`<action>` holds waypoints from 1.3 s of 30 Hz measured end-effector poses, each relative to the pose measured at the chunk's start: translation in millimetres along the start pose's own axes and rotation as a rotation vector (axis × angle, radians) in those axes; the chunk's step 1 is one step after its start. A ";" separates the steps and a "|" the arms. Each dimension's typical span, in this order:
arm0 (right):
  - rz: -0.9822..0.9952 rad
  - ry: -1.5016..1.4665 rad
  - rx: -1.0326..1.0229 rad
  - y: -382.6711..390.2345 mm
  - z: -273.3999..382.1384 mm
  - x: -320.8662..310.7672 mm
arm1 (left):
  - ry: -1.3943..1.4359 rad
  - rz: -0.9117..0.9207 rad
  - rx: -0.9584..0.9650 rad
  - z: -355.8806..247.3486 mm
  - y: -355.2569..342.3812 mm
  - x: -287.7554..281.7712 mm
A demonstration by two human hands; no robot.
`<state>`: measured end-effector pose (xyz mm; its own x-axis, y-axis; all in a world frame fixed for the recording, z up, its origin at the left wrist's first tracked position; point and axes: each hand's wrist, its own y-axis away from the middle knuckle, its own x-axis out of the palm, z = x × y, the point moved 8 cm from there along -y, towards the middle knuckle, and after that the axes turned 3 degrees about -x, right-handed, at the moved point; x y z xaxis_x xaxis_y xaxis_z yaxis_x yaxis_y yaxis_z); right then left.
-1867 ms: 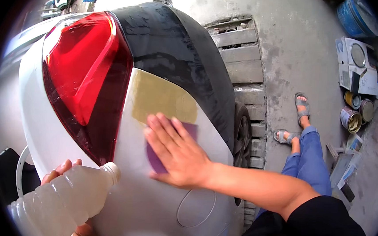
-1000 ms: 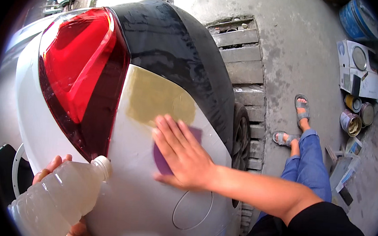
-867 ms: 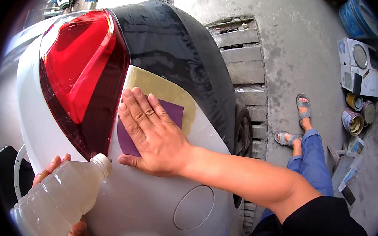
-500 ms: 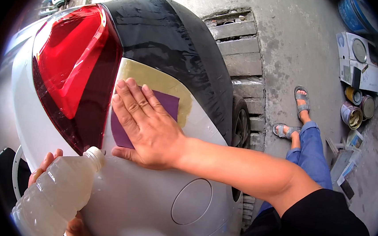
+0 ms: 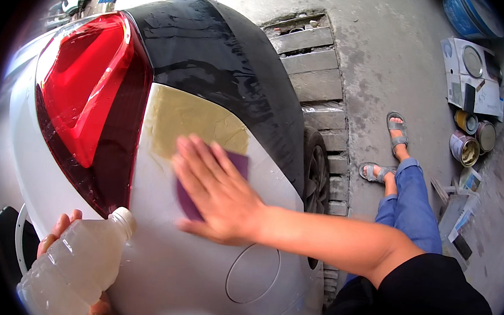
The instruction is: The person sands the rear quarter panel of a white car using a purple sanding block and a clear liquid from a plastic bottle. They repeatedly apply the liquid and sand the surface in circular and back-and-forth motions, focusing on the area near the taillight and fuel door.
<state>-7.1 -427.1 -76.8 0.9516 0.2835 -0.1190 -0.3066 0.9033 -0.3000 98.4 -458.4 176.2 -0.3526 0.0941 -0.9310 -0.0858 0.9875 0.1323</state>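
Observation:
My right hand [image 5: 222,193] lies flat, fingers outstretched and slightly blurred, on a purple sheet of sandpaper [image 5: 238,163] against the car's silver-white rear side panel [image 5: 155,256]. Above the fingers is a yellowish-tan patch of filler [image 5: 187,117], bordered by the red tail light [image 5: 86,85] on its left and black sheeting [image 5: 213,54] on its far side. Down at the lower left, my left hand [image 5: 56,234] is wrapped round a translucent plastic bottle [image 5: 75,262], uncapped and tilted with its mouth towards the panel. The bottle hides most of that hand.
A round fuel flap [image 5: 253,273] sits in the panel below my right wrist. A wheel [image 5: 316,171] shows beyond the sheeting, beside a slatted floor drain [image 5: 317,85]. Paint cans [image 5: 464,149], a white carton [image 5: 474,74] and a blue drum [image 5: 470,18] stand at right.
My right hand and the sandpaper have slid right and nearer along the panel, uncovering more of the tan patch. The left hand keeps the bottle in nearly the same place.

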 end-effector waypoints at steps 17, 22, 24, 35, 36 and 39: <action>-0.018 -0.093 0.207 51.5 -11.6 5.7 | 0.100 -0.061 0.026 19.2 3.9 -19.0; -0.083 -0.084 0.165 -10.6 -26.8 -1.7 | 0.134 -0.123 -0.098 30.8 6.0 -24.9; -0.052 -0.099 0.168 45.4 -21.4 4.2 | 0.224 -0.182 -0.178 38.2 7.9 -31.5; -0.046 -0.123 0.238 17.4 -35.8 3.2 | 0.142 0.006 0.131 35.3 -0.7 -23.8; -0.027 -0.121 0.257 50.8 -34.7 8.0 | 0.143 0.012 0.124 36.5 -0.6 -23.7; -0.025 -0.127 0.307 79.7 -39.0 10.5 | 0.136 0.007 0.104 32.4 -0.2 -23.8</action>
<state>-22.4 -364.7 -138.9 0.9599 0.2801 0.0096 -0.2801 0.9600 0.0001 137.0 -456.7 187.4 -0.4762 0.0895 -0.8748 0.0109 0.9953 0.0959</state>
